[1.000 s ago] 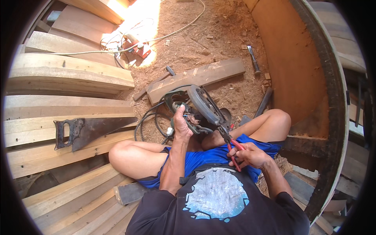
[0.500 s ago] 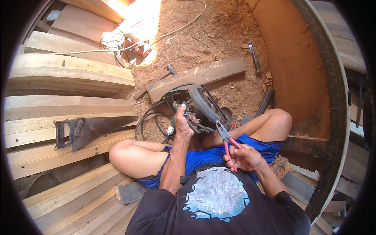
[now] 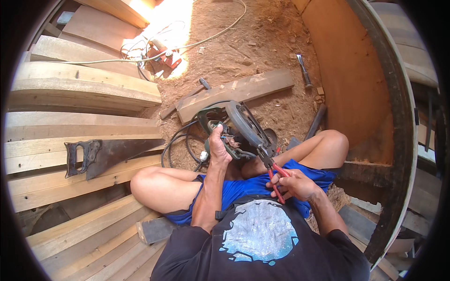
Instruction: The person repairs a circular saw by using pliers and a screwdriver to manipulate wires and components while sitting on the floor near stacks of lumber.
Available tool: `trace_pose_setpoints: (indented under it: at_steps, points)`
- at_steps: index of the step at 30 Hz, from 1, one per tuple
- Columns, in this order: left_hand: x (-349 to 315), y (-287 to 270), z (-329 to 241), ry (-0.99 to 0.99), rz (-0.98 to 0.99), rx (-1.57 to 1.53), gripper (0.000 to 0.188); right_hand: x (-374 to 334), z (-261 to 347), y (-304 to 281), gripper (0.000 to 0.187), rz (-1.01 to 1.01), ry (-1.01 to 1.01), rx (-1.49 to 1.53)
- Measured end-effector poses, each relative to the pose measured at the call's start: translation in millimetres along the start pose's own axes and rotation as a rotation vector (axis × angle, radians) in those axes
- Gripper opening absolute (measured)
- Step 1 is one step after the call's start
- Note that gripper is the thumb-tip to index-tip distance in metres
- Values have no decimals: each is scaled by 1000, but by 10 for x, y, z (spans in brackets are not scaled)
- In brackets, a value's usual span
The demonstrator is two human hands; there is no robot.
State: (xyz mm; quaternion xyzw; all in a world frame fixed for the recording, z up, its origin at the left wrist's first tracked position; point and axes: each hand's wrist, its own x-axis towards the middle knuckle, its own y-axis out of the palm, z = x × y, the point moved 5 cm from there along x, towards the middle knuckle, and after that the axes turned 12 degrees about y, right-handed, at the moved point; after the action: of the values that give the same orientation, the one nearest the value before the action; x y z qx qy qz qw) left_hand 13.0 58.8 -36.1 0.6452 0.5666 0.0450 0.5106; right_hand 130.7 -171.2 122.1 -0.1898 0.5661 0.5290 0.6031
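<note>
Green and dark grey, a power saw with a round guard was held just in front of the folded legs, over a floor strewn with sawdust. Its casing was gripped by the left hand, the fingers being clamped around it and the thumb laid on top. In the open side of the casing, which served as a small container, copper-coloured wires were exposed; the deeper contents could not be made out.

Red-handled pliers were held in the right hand, with its fingers closed around the spread handles. The nose was set against the lower edge of the guard; whether anything was pinched by it could not be told.

Beside the saw, a black cable was looped on the floor, with a white plug near the left wrist. Beyond, a plank was laid aslant, and a chisel was placed near the brown panel. At the left, a handsaw was rested on stacked boards.
</note>
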Motion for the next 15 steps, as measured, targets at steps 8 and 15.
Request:
trace_pose_setpoints:
  at_steps: [8, 15]
  points:
    - [-10, 24, -20, 30, 6, 85, 23, 215, -279, 33, 13, 163, -7, 258]
    - [-18, 18, -7, -48, -34, -15, 27, 162, -209, 126, 19, 497, -123, 544]
